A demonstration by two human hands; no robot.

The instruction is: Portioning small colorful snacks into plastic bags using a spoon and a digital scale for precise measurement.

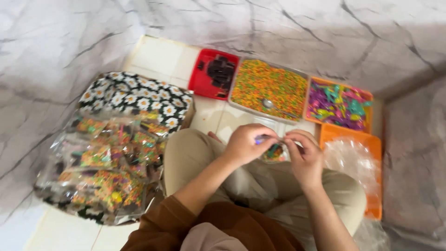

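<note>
Marble-patterned grey and white wall panels (55, 42) close in the scene on the left, across the back and on the right, and the floor between them is pale cream tile (158, 58), so the person sits cross-legged in a narrow corner. At the far left lies a black fabric with white daisy print (139, 95), and heaped over it is a clear plastic bag full of small packets of multicoloured bits (100, 167) (it covers most of the fabric's lower part and presses against the person's knee).

Further right, along the back wall, stands a red square plastic tray with dark brown pieces (213, 73), touching a clear rectangular tray of orange, yellow and green sprinkles (269, 86) in which a metal spoon (269, 103) lies. Just in front, over beige trousers (190, 153), the left hand (244, 144) is clenched in a pinch on the top edge of a small clear plastic packet of colourful bits (275, 151), with something blue or purple showing at the fingertips. The right hand (304, 155) pinches the packet's other side, so the packet hangs between both hands above the lap, largely hidden by them.

To the right sits an orange tray of purple, teal and pink plastic pieces (339, 104), and below it an orange tray holding crumpled clear plastic bags (353, 160), just beside the right knee.
</note>
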